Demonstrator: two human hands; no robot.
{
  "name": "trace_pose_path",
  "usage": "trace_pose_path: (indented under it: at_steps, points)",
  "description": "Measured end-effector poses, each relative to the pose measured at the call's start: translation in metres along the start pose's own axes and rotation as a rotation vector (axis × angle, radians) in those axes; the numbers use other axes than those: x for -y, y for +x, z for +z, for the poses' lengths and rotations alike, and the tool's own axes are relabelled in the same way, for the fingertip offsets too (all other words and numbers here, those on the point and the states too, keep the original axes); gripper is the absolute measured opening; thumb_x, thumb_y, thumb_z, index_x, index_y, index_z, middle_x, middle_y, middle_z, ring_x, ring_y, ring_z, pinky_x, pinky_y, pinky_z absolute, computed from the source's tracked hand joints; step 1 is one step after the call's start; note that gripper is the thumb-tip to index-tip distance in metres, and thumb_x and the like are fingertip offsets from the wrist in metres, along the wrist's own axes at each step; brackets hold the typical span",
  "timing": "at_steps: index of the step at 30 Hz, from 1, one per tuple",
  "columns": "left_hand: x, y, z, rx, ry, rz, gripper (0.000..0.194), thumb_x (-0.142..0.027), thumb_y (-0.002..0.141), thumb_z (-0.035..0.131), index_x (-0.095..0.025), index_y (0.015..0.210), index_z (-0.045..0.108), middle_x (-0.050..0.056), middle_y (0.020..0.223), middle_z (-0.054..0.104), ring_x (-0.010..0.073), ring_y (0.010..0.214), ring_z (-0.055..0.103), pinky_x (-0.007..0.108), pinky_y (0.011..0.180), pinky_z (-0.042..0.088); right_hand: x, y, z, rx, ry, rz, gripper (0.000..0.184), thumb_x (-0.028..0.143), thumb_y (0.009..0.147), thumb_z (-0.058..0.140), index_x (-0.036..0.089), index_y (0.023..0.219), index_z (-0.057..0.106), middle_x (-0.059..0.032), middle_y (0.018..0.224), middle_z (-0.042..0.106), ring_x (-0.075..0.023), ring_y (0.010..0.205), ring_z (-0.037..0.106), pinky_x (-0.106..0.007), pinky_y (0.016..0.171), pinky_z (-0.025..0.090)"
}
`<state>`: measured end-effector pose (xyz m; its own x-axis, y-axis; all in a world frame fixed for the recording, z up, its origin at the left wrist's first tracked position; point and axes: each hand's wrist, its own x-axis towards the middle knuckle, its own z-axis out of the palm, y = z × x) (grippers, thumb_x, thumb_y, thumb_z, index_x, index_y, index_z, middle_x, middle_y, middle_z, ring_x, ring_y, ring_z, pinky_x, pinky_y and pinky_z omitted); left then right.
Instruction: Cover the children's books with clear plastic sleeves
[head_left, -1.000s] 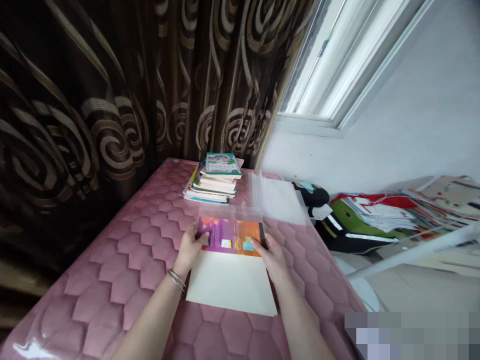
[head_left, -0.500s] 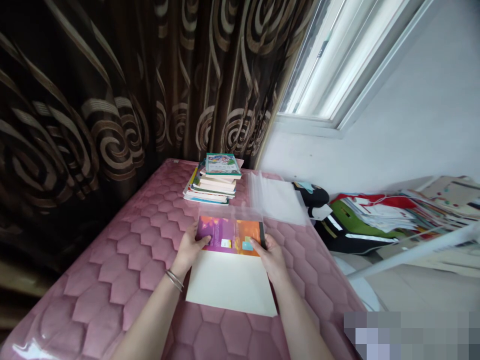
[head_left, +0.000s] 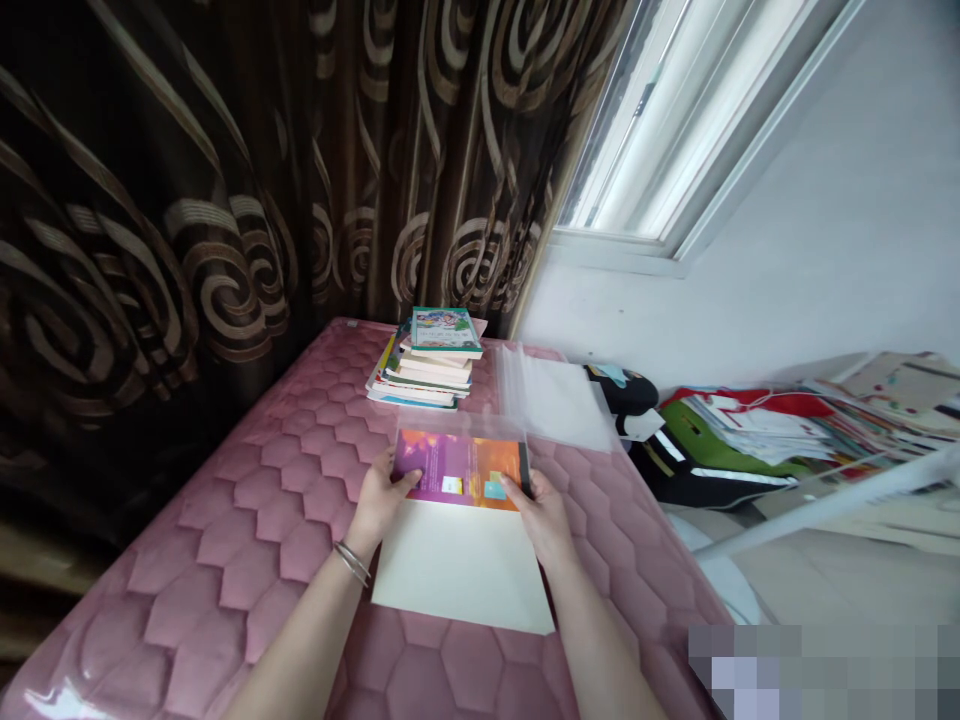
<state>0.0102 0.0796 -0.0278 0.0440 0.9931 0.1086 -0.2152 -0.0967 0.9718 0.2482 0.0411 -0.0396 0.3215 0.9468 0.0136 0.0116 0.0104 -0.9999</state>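
Note:
A book (head_left: 459,470) with a purple and orange printed cover lies in front of me on the pink mattress. My left hand (head_left: 382,492) grips its left edge, thumb on top, with bangles around the wrist. On the opposite edge, my right hand (head_left: 541,505) holds on the same way, its fingers partly hidden underneath. Clear plastic (head_left: 461,425) sticks out past the far edge of the printed part. Toward me extends a blank cream page (head_left: 463,565), its near edge above the mattress quilting.
Several books (head_left: 431,375) are stacked at the far end of the mattress (head_left: 262,520). Right of them lie clear plastic sleeves (head_left: 559,400). Beyond the right edge are a green and black bag (head_left: 701,445) and piled papers (head_left: 765,425). A patterned curtain (head_left: 337,150) hangs behind.

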Motion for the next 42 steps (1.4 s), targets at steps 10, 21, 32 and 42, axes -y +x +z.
trace_pose_path:
  at_steps: [10,21,32,42]
  points:
    - [-0.001,-0.001,0.0,0.005,0.047,0.001,0.048,-0.036,0.069,0.074,-0.015,0.109,0.057,0.01,0.108,0.069,0.0252,0.1,0.065,0.037,0.089,0.05,0.006,0.0,-0.004,0.053,0.038,0.018,0.051,0.056,0.062,0.076,0.02,0.096,0.067,-0.0064,0.094,0.073,-0.0284,0.088,0.066,-0.035,0.072,0.052]
    - [-0.016,-0.007,0.0,0.073,0.033,-0.022,0.048,-0.028,0.067,0.072,-0.016,0.111,0.055,0.008,0.111,0.067,0.0232,0.103,0.063,0.034,0.091,0.048,0.013,-0.002,-0.003,0.065,0.019,0.014,0.054,0.059,0.062,0.074,0.02,0.098,0.067,-0.0063,0.095,0.073,-0.0283,0.09,0.066,-0.035,0.075,0.052]
    - [-0.003,-0.002,-0.002,0.051,0.062,-0.007,0.045,-0.028,0.069,0.071,-0.015,0.109,0.054,0.008,0.103,0.069,0.0237,0.094,0.065,0.035,0.086,0.049,0.019,-0.004,-0.007,0.166,0.018,0.042,0.051,0.056,0.063,0.075,0.02,0.099,0.069,-0.0068,0.1,0.073,-0.0311,0.097,0.066,-0.038,0.079,0.052]
    - [-0.001,-0.002,-0.002,0.047,0.073,0.004,0.045,-0.039,0.072,0.071,-0.016,0.108,0.057,0.007,0.104,0.069,0.0233,0.095,0.065,0.032,0.084,0.05,0.013,-0.003,-0.003,0.043,-0.066,0.02,0.049,0.058,0.064,0.072,0.02,0.095,0.071,-0.0058,0.088,0.074,-0.0293,0.086,0.067,-0.034,0.07,0.052]
